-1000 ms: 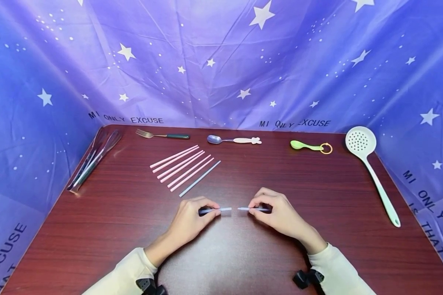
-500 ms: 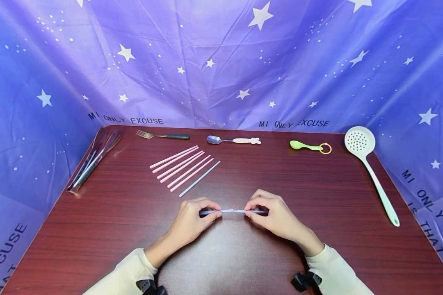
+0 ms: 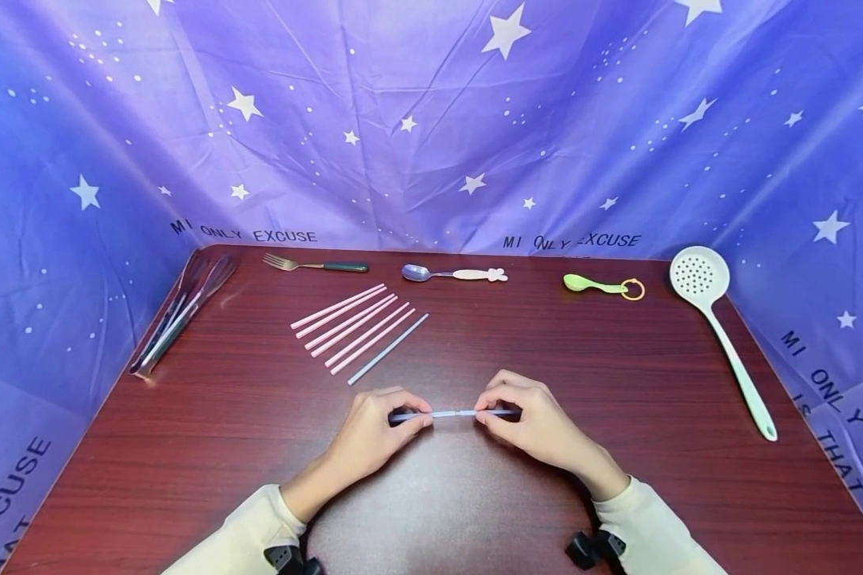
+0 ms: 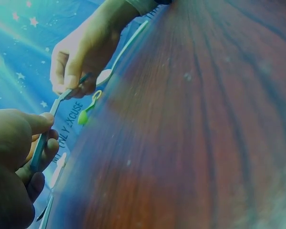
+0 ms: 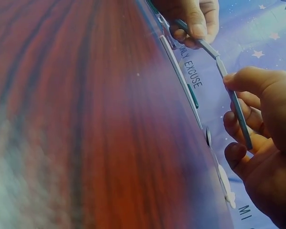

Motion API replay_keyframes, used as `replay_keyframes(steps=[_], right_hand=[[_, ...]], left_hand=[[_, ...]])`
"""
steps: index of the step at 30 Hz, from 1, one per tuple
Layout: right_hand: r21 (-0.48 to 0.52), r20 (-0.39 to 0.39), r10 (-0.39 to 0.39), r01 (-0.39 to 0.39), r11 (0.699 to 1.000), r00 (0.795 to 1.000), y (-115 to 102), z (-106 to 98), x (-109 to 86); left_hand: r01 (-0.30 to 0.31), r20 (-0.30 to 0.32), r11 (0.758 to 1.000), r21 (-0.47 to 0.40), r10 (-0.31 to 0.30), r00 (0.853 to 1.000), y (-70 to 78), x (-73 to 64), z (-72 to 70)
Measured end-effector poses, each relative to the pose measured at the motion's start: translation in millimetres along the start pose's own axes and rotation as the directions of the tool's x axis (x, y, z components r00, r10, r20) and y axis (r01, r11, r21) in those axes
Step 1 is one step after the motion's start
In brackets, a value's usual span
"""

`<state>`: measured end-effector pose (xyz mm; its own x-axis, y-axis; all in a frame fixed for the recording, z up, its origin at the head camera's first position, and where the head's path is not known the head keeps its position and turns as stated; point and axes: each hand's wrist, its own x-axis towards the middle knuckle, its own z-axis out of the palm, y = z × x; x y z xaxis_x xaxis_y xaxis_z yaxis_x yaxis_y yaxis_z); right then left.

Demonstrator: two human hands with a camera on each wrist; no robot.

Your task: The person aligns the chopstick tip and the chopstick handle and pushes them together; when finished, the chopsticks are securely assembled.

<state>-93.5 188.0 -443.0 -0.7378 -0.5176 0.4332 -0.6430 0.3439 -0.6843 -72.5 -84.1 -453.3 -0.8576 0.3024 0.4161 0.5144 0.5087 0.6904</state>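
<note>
My left hand [image 3: 377, 423] pinches a light blue straw [image 3: 443, 414] between thumb and fingers, its end pointing right. Opposite it, my right hand [image 3: 535, 417] grips a second blue straw [image 5: 238, 107] with its end pointing left. The two straw ends meet midway between the hands, above the table; both wrist views show a slight bend at the meeting point. Beyond the left hand, another blue straw [image 3: 388, 349] lies slantwise beside a row of several pink straws [image 3: 339, 306].
Along the back edge of the dark red table [image 3: 431, 495] lie a fork [image 3: 331, 265], a spoon [image 3: 467, 274] with a white handle and a green spoon [image 3: 597, 284] with a ring. A slotted skimmer [image 3: 726, 343] lies at right. At left is a clear holder [image 3: 187, 307] with utensils.
The right hand has moved slightly left, and the gap between the two held straws has closed until their ends meet. The left hand has shifted only a little to the right.
</note>
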Motion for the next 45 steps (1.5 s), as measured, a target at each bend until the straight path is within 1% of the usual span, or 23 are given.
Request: replay_keyframes(steps=[7, 11, 15, 19, 26, 31, 37, 45], right_hand=[[-0.025, -0.01, 0.034, -0.034, 0.999, 0.999, 1, 1, -1.4], [-0.027, -0.016, 0.053, -0.054, 0.998, 0.998, 2, 2, -1.2], [-0.019, -0.011, 0.064, -0.064, 0.998, 0.998, 1, 2, -0.7], [-0.015, -0.01, 0.054, -0.054, 0.998, 0.998, 0, 3, -0.4], [-0.017, -0.014, 0.055, -0.055, 0.998, 0.998, -1, 5, -1.0], [-0.019, -0.014, 0.058, -0.059, 0.998, 0.998, -2, 7, -0.4], [-0.026, -0.02, 0.045, -0.045, 0.999, 0.999, -4, 8, 0.1], [-0.027, -0.016, 0.04, -0.041, 0.999, 0.999, -3, 10, -0.1]], left_hand=[[-0.004, 0.016, 1.0, 0.006, 0.004, 1.0, 3.1, 4.2, 4.2], [-0.01, 0.011, 1.0, 0.004, 0.01, 1.0, 3.7, 6.7, 7.2], [0.011, 0.009, 1.0, 0.011, -0.011, 1.0, 4.7, 7.4, 8.0], [0.025, 0.014, 1.0, 0.007, -0.025, 1.0, 6.0, 7.0, 7.2], [0.02, 0.025, 1.0, -0.004, -0.02, 0.999, 6.2, 6.5, 8.2], [0.022, 0.021, 1.0, -0.012, -0.022, 1.0, 6.1, 5.8, 8.4], [0.028, 0.018, 0.999, -0.015, -0.028, 0.999, 9.0, 5.6, 7.5], [0.041, 0.013, 0.999, -0.021, -0.041, 0.999, 10.5, 4.6, 11.4]])
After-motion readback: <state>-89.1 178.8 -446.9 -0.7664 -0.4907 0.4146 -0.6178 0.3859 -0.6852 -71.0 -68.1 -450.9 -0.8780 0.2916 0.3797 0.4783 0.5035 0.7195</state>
